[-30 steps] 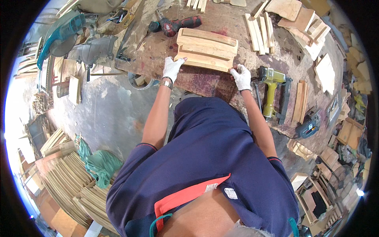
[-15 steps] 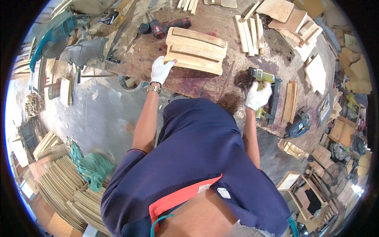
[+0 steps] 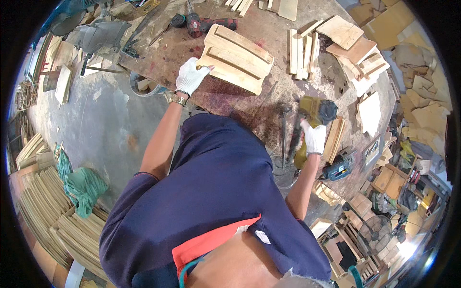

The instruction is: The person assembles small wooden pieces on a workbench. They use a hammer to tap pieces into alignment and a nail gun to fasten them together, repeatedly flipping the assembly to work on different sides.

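Observation:
My left hand (image 3: 190, 76), in a white knitted glove, grips the near left corner of a pale wooden panel (image 3: 235, 67). Two raised wooden strips run along that panel, which lies on the workbench, slightly tilted. My gloved right hand (image 3: 314, 138) is closed around the handle of a yellow-green nail gun (image 3: 309, 111) at the bench's right side; the tool is smeared by motion. Just left of it lies what looks like a hammer (image 3: 284, 127). Behind the panel rests a red and black cordless drill (image 3: 211, 25).
Wooden strips (image 3: 303, 54) and stacked boards (image 3: 348, 43) occupy the back right of the workbench (image 3: 230, 103). Wooden pieces (image 3: 334, 140) and a blue jigsaw (image 3: 337, 166) sit at its right. A saw (image 3: 67, 23) stands far left. Thin slats (image 3: 43, 206) are piled behind-left on the floor.
The nail gun has turned in my right hand, its head swinging to point right, and a hammer-like tool shows beside it. My left hand stays on the panel, which has rotated slightly clockwise.

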Motion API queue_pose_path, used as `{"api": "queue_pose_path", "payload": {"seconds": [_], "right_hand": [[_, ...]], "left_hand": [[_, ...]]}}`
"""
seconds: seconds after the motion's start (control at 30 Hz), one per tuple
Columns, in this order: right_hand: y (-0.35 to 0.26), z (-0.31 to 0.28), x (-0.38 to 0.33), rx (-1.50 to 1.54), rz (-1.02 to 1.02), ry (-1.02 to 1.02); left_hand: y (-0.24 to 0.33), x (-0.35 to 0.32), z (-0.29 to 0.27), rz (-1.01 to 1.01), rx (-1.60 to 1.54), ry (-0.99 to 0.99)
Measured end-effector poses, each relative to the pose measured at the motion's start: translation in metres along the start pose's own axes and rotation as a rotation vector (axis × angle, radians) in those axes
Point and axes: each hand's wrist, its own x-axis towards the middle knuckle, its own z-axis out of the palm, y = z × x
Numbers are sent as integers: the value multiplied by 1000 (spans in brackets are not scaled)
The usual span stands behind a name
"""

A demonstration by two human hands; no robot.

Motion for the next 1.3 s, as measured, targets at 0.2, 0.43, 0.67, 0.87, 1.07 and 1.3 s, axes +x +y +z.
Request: {"api": "queue_pose_path", "payload": {"seconds": [0.2, 0.43, 0.67, 0.87, 1.07, 1.3], "right_hand": [[-38, 40, -39, 423, -200, -236], [-45, 70, -29, 423, -224, -342], [-46, 69, -27, 351, -182, -385], [-65, 71, -36, 408, -318, -450], [-82, 92, -38, 335, -368, -467], [-93, 92, -36, 197, -516, -388]], "left_hand": [[-3, 2, 2, -6, 7, -9], [-1, 1, 1, -26, 18, -10], [3, 1, -1, -21, 5, -23], [3, 5, 0, 22, 15, 3], [3, 5, 2, 13, 14, -8], [4, 3, 2, -6, -3, 14]]}}
